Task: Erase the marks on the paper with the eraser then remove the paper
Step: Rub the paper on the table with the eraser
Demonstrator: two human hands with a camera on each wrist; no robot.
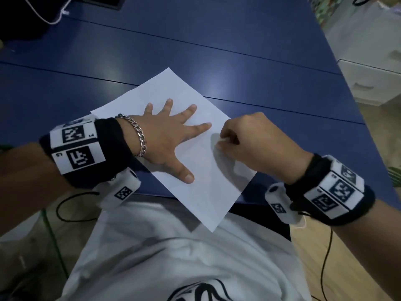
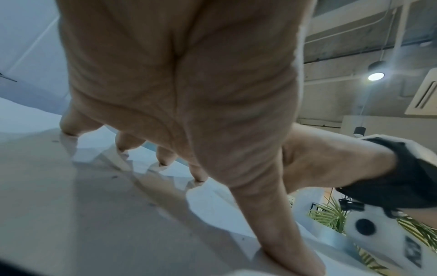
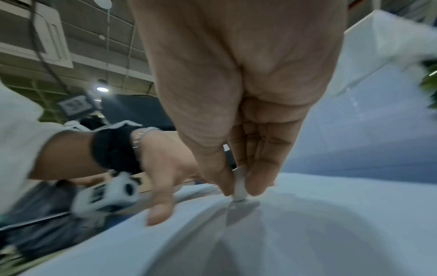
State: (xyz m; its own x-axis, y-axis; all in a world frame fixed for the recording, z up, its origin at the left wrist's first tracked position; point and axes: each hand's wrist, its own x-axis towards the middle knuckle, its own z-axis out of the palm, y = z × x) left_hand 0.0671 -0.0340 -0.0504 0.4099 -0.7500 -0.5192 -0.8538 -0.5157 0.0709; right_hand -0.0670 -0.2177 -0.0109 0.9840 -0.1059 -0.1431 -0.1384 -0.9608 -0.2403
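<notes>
Paper (image 1: 195, 170) lies flat on blue table (image 1: 238, 61), rotated approx diagonal to the near edge, its near corner hanging off the edge over the person's white shirt (image 1: 173, 257). Faint marks visible on the lower part of the sheet in head view, too faint to read.

L hand (image 1: 165, 137): palm down on the paper, fingers spread and straight, thumb out toward the near side. Fingertips (image 2: 163, 162) pressed to the sheet in left wrist view, so it's flat, not gripping anything. Chain bracelet (image 1: 136, 135) on that wrist, plus black band w/ marker-tag cuff (image 1: 76, 148).

R hand (image 1: 249, 142): fingers curled, pinching a small white eraser (image 3: 239, 184) btw thumb and fingers. Eraser stands approx upright, bottom end touching the paper, small shadow right under it. In head view only a sliver of the eraser shows at the fingertips, just right of L index finger tip, near the sheet's right edge. Hands close but apart.

R wrist also has black band + tag cuff (image 1: 334, 190); thin black cable (image 1: 325, 257) hangs from it down past the table edge.

Bkgd: white cable (image 1: 47, 16) on far left of table, white drawer unit (image 1: 373, 83) to the right, green plant leaves (image 2: 331, 214) in left wrist view, ceiling lamp (image 2: 376, 76) lit. Wrist views somewhat blurred at edges.
</notes>
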